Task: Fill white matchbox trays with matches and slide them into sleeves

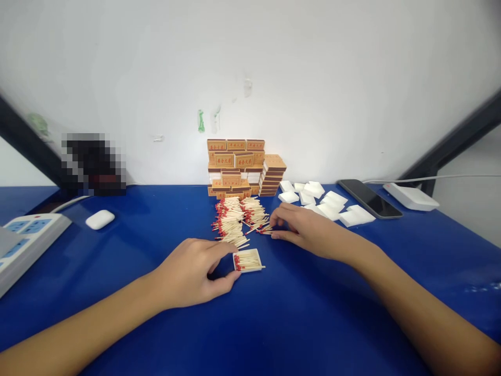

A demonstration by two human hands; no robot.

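Thumb and fingers of my left hand [199, 271] grip the left side of a small white matchbox tray [260, 257]. Matches [248, 260] with red heads lie inside it, heads toward my hand, and one sticks out past the right end. Just behind the tray is a loose heap of matches [230, 222] with red heads. At the heap's right edge, my right hand [301, 230] has its thumb and fingertips closed around the ends of a few matches [266, 230].
Matchbox sleeves [230, 179] are stacked against the wall, with more boxes [274, 175] piled beside them. Several white trays [331, 203] lie at right, near a phone [370, 198] and a white device [410, 197]. On the left are a white case [100, 219] and a power strip [35, 243].
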